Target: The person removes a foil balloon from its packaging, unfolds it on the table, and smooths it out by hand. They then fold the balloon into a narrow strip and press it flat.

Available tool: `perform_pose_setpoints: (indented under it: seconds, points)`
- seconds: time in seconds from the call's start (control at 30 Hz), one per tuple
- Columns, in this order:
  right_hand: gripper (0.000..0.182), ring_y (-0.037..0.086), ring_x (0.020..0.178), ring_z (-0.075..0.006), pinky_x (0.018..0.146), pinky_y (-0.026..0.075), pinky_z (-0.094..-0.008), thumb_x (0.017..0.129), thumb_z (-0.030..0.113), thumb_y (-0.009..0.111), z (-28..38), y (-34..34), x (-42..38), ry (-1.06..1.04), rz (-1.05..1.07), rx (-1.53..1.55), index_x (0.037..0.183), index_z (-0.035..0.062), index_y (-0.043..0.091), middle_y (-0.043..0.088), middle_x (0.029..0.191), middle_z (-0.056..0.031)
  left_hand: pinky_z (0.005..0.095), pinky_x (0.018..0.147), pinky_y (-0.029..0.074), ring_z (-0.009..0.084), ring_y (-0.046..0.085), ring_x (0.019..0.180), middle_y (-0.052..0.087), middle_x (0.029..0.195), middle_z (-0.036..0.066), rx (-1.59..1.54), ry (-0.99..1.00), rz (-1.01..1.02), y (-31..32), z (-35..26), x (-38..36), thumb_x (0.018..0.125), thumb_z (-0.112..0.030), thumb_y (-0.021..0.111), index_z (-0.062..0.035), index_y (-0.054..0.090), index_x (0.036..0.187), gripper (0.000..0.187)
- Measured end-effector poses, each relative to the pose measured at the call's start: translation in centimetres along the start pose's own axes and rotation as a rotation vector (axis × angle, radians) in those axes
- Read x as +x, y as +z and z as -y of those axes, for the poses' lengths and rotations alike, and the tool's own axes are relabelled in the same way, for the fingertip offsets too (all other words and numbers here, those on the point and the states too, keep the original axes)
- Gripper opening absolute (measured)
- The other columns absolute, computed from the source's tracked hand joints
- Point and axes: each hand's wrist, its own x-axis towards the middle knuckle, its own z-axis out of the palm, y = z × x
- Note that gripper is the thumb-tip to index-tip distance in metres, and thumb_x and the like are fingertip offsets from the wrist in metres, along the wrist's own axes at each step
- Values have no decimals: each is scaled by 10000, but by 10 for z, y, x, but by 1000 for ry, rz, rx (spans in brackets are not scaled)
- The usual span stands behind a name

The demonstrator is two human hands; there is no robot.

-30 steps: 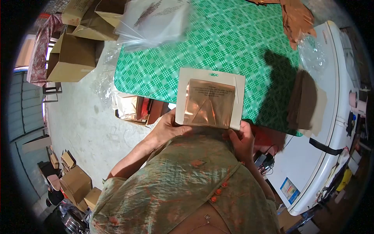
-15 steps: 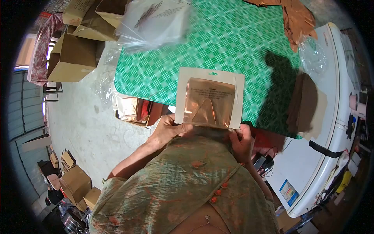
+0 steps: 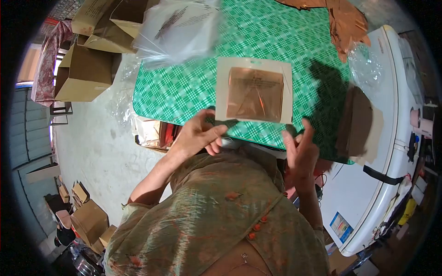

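A flat beige card pack (image 3: 222, 89) with a copper-coloured, shiny middle under printed clear plastic lies on the green checked tablecloth (image 3: 184, 94). A small hang slot shows at its far edge. My left hand (image 3: 195, 135) is just off the pack's near left corner, fingers apart, holding nothing. Beyond the near right corner, my right hand (image 3: 301, 149) is open too, with thumb and forefinger spread and nothing between them.
Clear printed plastic bags (image 3: 182, 32) are stacked at the table's far left. Open cardboard boxes (image 3: 85, 76) stand beyond the left edge. Brown cardboard sheets (image 3: 366, 124) and crumpled copper-coloured material (image 3: 347, 27) lie at the right, next to a white appliance (image 3: 391, 92) on its side.
The card pack has gone from between both hands, close to my body, to lying farther forward on the table. Both hands have let go, and the right has moved slightly right.
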Motion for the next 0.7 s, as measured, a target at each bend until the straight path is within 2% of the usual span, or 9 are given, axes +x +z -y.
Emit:
perform_pose_setpoints:
  seconds: [0.07, 0.1, 0.17, 0.2, 0.23, 0.27, 0.33, 0.47, 0.7]
  points:
    - [492, 645, 516, -259, 513, 479, -385, 999, 278, 687, 3, -7, 2, -30, -100, -241, 1369, 7, 509, 647, 637, -103, 298, 477, 498, 152, 623, 551, 666, 712, 90, 347, 76, -183, -3, -7, -6, 982, -229, 732, 53, 442, 1367, 558]
    - [427, 574, 579, -279, 579, 469, -392, 951, 115, 698, 9, -7, 1, -51, -140, -133, 1355, 34, 587, 557, 656, -88, 330, 515, 473, 150, 581, 539, 632, 686, 78, 642, 316, -343, -3, -1, -6, 946, -201, 771, 21, 513, 1317, 504]
    - [368, 648, 613, -304, 566, 492, -422, 929, 142, 713, -1, -1, 4, -451, -186, -278, 1268, 16, 646, 641, 706, -84, 350, 547, 484, 174, 586, 559, 620, 699, 87, 782, 546, -406, -2, 1, -4, 919, -176, 793, 12, 564, 1261, 452]
    - [323, 674, 758, -304, 625, 511, -429, 886, 121, 731, -6, 8, 1, -593, -234, -274, 1191, 23, 692, 680, 839, -92, 360, 563, 490, 186, 589, 569, 613, 705, 91, 849, 665, -434, 0, 1, -2, 905, -163, 804, 7, 589, 1233, 427]
    - [280, 701, 903, -304, 683, 531, -436, 843, 100, 748, -9, 17, 0, -734, -284, -279, 1114, 31, 737, 718, 971, -100, 385, 631, 508, 251, 627, 719, 645, 867, 112, 899, 799, -428, 5, -5, 2, 852, -125, 828, -35, 636, 1206, 412]
    - [374, 632, 1107, -308, 830, 517, -431, 804, 101, 771, -6, 26, -6, -740, -199, -271, 1172, 54, 725, 686, 1181, -100, 395, 662, 510, 267, 623, 766, 643, 924, 116, 953, 919, -386, 8, -11, 10, 834, -127, 833, -46, 646, 1201, 420]
    - [482, 610, 1164, -313, 933, 497, -467, 786, 148, 796, 7, 35, -5, -774, -163, -283, 1248, 51, 697, 676, 1216, -106, 415, 723, 515, 299, 616, 861, 637, 1039, 123, 1055, 1162, -299, 14, -23, 27, 796, -129, 844, -67, 666, 1190, 437]
    - [577, 530, 1335, -320, 1115, 422, -522, 899, 387, 693, 6, 55, -7, -754, -63, -326, 1363, 48, 638, 586, 1414, -114, 415, 820, 491, 287, 577, 969, 621, 1111, 80, 1088, 1294, -163, 40, -29, 59, 818, -201, 811, -99, 700, 1130, 347]
    - [628, 495, 1375, -317, 1146, 391, -536, 907, 432, 666, 4, 62, -10, -687, -33, -356, 1408, 56, 615, 543, 1480, -105, 393, 825, 486, 262, 572, 969, 618, 1089, 46, 1161, 1312, -73, 51, -30, 87, 828, -231, 799, -96, 696, 997, 240]
